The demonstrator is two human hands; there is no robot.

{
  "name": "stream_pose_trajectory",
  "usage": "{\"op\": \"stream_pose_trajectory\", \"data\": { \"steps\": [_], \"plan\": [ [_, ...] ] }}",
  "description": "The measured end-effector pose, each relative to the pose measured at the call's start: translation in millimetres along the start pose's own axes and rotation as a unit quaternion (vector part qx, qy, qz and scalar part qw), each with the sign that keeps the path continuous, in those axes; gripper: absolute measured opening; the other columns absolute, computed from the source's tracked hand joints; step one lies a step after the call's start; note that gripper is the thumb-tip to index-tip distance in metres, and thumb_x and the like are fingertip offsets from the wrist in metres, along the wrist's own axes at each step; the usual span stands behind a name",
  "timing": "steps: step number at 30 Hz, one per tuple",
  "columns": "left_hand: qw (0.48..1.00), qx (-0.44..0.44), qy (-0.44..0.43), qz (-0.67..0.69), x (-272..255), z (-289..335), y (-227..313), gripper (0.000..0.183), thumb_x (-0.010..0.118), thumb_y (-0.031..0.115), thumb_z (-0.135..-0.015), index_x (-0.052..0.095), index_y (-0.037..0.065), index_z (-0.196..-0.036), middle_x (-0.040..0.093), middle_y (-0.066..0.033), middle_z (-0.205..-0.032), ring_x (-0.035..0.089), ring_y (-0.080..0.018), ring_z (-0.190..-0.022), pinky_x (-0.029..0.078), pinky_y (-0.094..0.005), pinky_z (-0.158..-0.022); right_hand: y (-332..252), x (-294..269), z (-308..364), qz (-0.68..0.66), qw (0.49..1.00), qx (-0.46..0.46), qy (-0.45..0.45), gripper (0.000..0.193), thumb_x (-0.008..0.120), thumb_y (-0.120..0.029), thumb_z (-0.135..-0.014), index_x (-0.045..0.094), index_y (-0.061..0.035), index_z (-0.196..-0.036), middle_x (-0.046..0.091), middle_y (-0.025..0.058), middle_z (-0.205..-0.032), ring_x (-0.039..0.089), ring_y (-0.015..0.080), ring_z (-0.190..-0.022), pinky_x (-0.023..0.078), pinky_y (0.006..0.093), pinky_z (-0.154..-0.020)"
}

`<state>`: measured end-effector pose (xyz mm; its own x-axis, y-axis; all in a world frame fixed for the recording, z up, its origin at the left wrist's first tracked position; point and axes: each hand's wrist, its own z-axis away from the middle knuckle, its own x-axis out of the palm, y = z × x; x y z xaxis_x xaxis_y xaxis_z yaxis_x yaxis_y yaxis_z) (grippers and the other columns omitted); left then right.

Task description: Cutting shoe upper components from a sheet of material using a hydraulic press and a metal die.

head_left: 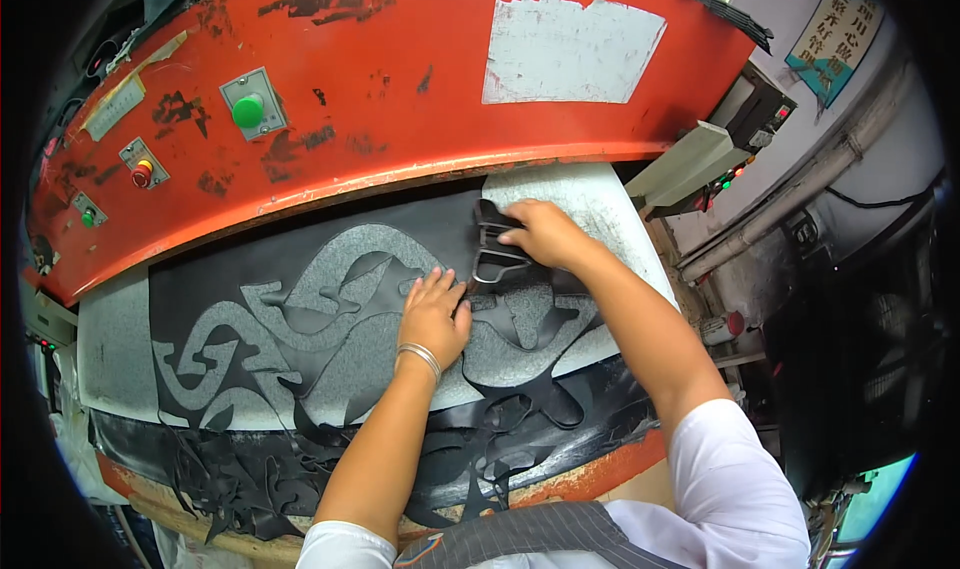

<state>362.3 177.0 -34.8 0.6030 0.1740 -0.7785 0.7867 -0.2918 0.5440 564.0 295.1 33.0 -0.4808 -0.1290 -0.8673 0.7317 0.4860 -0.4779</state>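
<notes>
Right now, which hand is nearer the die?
Right. The right hand is on the die, gripping its right side; the left hand lies to the die's lower left in the picture.

For a hand, open room lies over the left half of the black sheet point(400, 212) and above the pale board point(112, 341) beside its left edge. Along the sheet's far side, the red machine beam point(400, 89) bars the way. At its middle, the left hand point(433, 319) and forearm block the near approach; at its right end stand the cutting die point(488, 227) and the right hand point(548, 234), whose forearm closes off the right side. Tangled scraps point(230, 494) hang below its near edge.
</notes>
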Motion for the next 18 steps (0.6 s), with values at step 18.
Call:
{"op": "stream_pose_trajectory", "data": {
  "steps": [18],
  "plan": [
    [0.999, 0.006, 0.028, 0.024, -26, 8, 4, 0.022, 0.066, 0.02, -0.08, 0.073, 0.005, -0.095, 0.066, -0.0177, -0.115, 0.053, -0.0312, -0.123, 0.032, -0.0443, -0.109, -1, 17, -18, -0.178, 0.974, -0.01, -0.136, 0.104, 0.085, -0.037, -0.064, 0.029, -0.013, -0.148, 0.04, 0.0223, -0.142, 0.037, 0.04, -0.131, 0.034, 0.0427, -0.108]
  ]
}}
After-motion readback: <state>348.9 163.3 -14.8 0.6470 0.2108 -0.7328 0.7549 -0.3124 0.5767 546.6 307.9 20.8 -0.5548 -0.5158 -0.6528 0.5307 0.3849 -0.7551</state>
